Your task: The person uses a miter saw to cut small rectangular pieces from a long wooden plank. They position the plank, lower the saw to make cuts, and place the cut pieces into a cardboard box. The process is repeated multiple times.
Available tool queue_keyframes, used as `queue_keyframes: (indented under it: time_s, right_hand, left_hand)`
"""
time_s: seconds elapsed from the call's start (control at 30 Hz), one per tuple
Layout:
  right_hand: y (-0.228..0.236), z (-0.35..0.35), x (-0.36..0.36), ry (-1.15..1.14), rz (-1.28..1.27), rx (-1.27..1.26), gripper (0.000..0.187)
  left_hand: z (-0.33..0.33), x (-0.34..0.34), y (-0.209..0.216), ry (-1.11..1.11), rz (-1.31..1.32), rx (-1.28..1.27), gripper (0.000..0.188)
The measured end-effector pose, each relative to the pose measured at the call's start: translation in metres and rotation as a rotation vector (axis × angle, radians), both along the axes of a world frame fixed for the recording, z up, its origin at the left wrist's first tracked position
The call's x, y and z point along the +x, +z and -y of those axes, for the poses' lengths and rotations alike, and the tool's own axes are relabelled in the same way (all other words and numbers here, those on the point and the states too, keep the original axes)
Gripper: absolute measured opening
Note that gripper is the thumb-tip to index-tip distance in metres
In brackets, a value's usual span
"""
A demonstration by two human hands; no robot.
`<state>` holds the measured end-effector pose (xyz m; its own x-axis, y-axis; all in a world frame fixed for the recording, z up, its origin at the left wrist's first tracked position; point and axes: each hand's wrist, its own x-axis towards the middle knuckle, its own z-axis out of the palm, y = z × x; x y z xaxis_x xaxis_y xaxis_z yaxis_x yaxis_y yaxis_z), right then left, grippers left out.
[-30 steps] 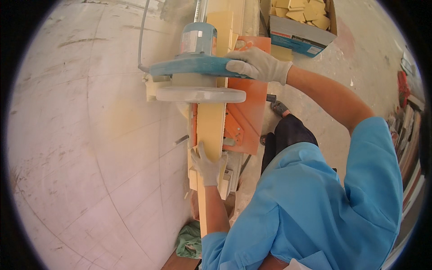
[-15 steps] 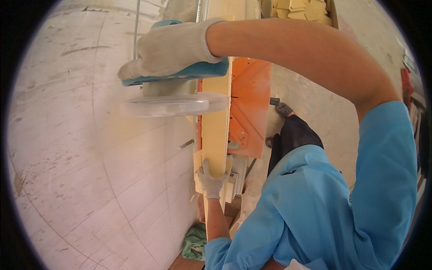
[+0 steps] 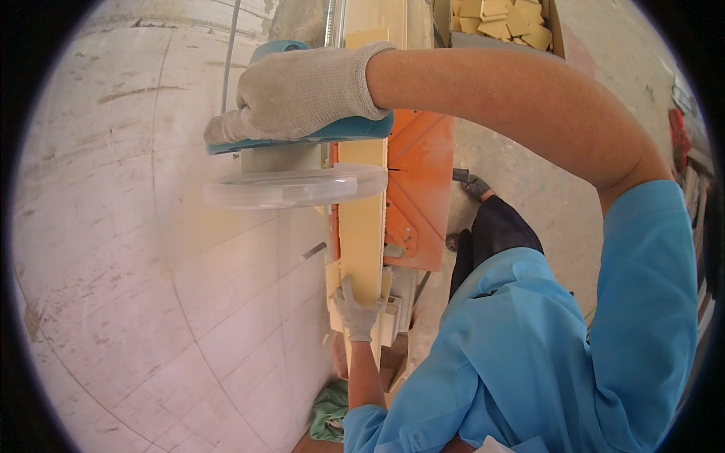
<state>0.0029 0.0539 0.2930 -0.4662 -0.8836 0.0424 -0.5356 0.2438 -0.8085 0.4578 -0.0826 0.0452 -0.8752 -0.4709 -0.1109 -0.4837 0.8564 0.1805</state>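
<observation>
My right hand (image 3: 294, 90), in a whitish knit glove, is closed round the handle of a teal power saw (image 3: 355, 127). A clear round blade guard (image 3: 294, 186) hangs beside the saw head, over a long pale-yellow board (image 3: 361, 234). That board lies lengthwise across an orange saw table (image 3: 423, 189). My gloved left hand (image 3: 357, 311) grips the board at its near part, with a finger stretched along the top and the other fingers partly hidden at the edges. The blade itself is hidden by the guard and my right hand.
A pale, stained wall (image 3: 219, 287) runs close along the left. At the far right, a box (image 3: 559, 30) holds several yellow cut pieces (image 3: 502, 19). Green cloth (image 3: 328, 411) lies low beside the wall. A short grey rod (image 3: 313, 251) sticks out near the table.
The whole view has shifted slightly, so most things sit a little lower. My right hand stays on the saw handle and my left hand on the board.
</observation>
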Motion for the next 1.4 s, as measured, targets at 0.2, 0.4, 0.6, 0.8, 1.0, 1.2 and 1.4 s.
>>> queue_keyframes:
  time_s: [0.2, 0.4, 0.6, 0.8, 1.0, 1.2, 1.4]
  right_hand:
    - [-0.001, 0.001, -0.001, -0.008, -0.023, -0.004, 0.079]
    - [-0.002, 0.001, -0.003, 0.009, -0.056, 0.004, 0.08]
    - [-0.007, 0.005, 0.001, 0.019, -0.289, 0.08, 0.044]
    - [-0.009, -0.004, -0.001, 0.01, -0.127, 0.02, 0.059]
    - [-0.004, -0.002, -0.001, 0.015, -0.046, -0.045, 0.077]
    - [0.003, -0.011, 0.007, -0.06, -0.126, 0.139, 0.037]
    - [-0.017, -0.011, 0.005, 0.049, -0.514, -0.106, 0.04]
  left_hand:
    - [-0.001, -0.013, 0.0, 0.009, -0.022, 0.024, 0.098]
    - [-0.008, -0.042, 0.008, 0.09, 0.018, 0.068, 0.1]
    - [-0.011, -0.057, 0.008, 0.096, -0.025, 0.089, 0.101]
    - [-0.008, -0.064, 0.0, 0.03, -0.097, 0.047, 0.096]
    - [-0.008, -0.068, 0.003, 0.066, -0.053, 0.054, 0.098]
    - [-0.008, -0.068, 0.003, 0.11, -0.011, 0.099, 0.102]
    - [-0.008, -0.068, 0.001, 0.107, -0.014, 0.086, 0.101]
